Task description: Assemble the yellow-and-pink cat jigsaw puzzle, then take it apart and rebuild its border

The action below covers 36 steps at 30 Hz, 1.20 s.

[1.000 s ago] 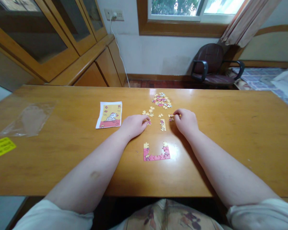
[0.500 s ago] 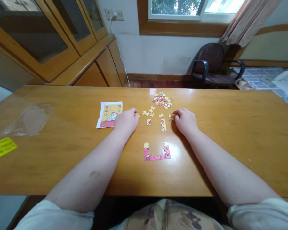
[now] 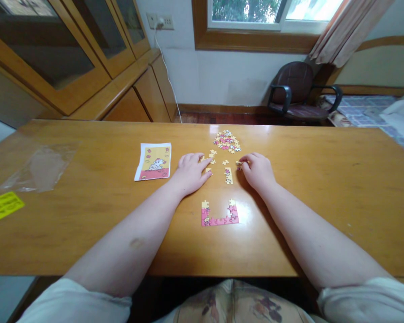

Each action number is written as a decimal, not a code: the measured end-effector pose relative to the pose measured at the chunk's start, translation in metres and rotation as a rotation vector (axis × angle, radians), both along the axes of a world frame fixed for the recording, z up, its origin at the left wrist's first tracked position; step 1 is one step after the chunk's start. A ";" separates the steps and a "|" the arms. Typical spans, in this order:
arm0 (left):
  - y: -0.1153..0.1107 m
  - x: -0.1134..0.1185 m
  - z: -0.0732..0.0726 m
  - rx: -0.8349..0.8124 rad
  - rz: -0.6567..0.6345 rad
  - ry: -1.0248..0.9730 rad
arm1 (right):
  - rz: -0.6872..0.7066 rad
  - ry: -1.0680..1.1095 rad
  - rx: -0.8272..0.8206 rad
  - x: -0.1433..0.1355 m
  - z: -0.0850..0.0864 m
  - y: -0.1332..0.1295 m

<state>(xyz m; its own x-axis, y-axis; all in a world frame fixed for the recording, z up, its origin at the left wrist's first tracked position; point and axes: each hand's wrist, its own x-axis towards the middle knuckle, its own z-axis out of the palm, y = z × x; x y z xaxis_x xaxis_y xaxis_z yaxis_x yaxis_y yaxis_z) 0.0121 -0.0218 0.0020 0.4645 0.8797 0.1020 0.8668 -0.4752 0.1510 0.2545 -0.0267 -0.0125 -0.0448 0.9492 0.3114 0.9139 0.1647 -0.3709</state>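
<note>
My left hand [image 3: 192, 173] lies low over the table with its fingers spread, partly covering a few yellow jigsaw pieces [image 3: 213, 152] and a yellow-and-pink piece [image 3: 208, 170]. My right hand [image 3: 259, 171] is curled, its fingertips closed at a small group of jigsaw pieces [image 3: 239, 166]; one seems pinched there. Between the hands are a single yellow piece [image 3: 225, 162] and a short joined strip [image 3: 229, 176]. Nearer to me sits a U-shaped joined section [image 3: 220, 221], pink along the bottom with yellow tips. Beyond the hands is a loose pile of pieces [image 3: 227, 141].
Left of my left hand lies a printed picture sheet [image 3: 155, 162] of a white animal on yellow and pink. A clear plastic bag [image 3: 42, 168] and a yellow label [image 3: 3, 208] are at the table's left. Past the wooden table [image 3: 306, 215] stands an office chair [image 3: 296, 92].
My left hand has moved right, off the picture sheet, and its closed fingers have spread over the yellow pieces. The right hand stays by its small group, shifting slightly left.
</note>
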 end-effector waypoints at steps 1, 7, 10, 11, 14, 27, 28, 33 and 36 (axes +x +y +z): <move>-0.001 0.001 -0.002 -0.006 -0.028 0.003 | 0.006 0.007 0.006 0.000 0.000 0.000; -0.005 0.003 -0.001 -0.112 -0.233 -0.050 | 0.038 0.037 0.034 0.000 -0.002 0.000; -0.007 0.004 0.006 -0.170 -0.352 -0.112 | 0.051 0.045 0.031 0.000 -0.003 0.001; -0.007 0.005 0.008 -0.177 -0.384 -0.133 | 0.053 0.046 0.028 0.000 -0.003 0.001; -0.006 0.004 0.011 -0.137 -0.398 -0.201 | 0.052 0.048 0.032 0.000 -0.004 0.001; -0.007 0.006 0.009 -0.184 -0.340 -0.150 | 0.041 0.041 0.063 -0.001 -0.004 0.001; -0.008 0.006 0.009 -0.196 -0.340 -0.151 | 0.042 0.043 0.067 0.000 -0.004 0.001; -0.007 0.001 0.010 -0.185 -0.362 -0.158 | 0.049 0.055 0.065 0.001 -0.004 0.001; -0.007 -0.002 0.011 -0.167 -0.377 -0.146 | 0.051 0.060 0.073 0.001 -0.005 0.000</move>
<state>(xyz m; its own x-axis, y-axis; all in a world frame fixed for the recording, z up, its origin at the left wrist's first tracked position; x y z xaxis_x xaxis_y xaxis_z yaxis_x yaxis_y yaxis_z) 0.0101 -0.0290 0.0131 0.7473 0.6617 0.0613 0.6014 -0.7127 0.3612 0.2552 -0.0263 -0.0170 -0.0719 0.9209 0.3832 0.8800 0.2394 -0.4102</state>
